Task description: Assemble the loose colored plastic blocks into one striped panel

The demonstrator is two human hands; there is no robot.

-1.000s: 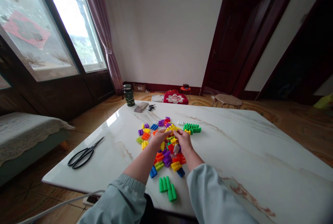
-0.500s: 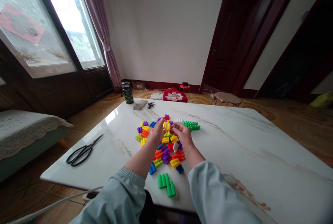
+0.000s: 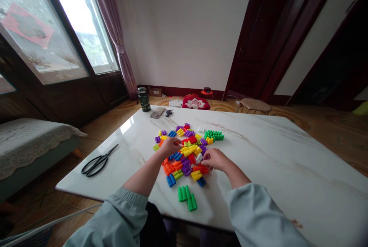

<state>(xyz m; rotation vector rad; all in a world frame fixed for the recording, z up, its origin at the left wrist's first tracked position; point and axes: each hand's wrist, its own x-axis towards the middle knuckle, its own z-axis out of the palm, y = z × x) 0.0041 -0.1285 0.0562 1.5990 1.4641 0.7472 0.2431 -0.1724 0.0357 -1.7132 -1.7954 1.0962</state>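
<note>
Plastic building blocks (image 3: 188,150) in many colours lie in a loose pile on the marble-patterned table. My left hand (image 3: 170,146) is at the pile's left side, palm down, its bent fingers apart over the blocks. At the right edge is my right hand (image 3: 216,159), fingers curved and slightly apart. Its tips are beside a white block (image 3: 199,158) and an orange-red block (image 3: 201,169); whether they touch is unclear. In front of the pile, nearer me, a green stepped block piece (image 3: 187,198) lies apart. A larger studded green piece (image 3: 214,135) sits behind, to the right.
Black-handled scissors (image 3: 99,161) lie on the table's left part. Along the far left edge are a dark green flask (image 3: 143,99), a phone (image 3: 158,112) and keys (image 3: 169,113). A round stool (image 3: 255,104) stands beyond the table (image 3: 276,162).
My hands have moved apart, from close together around a yellow block to opposite sides of the pile. The yellow block now lies among the others. My right hand has come nearer to me.
</note>
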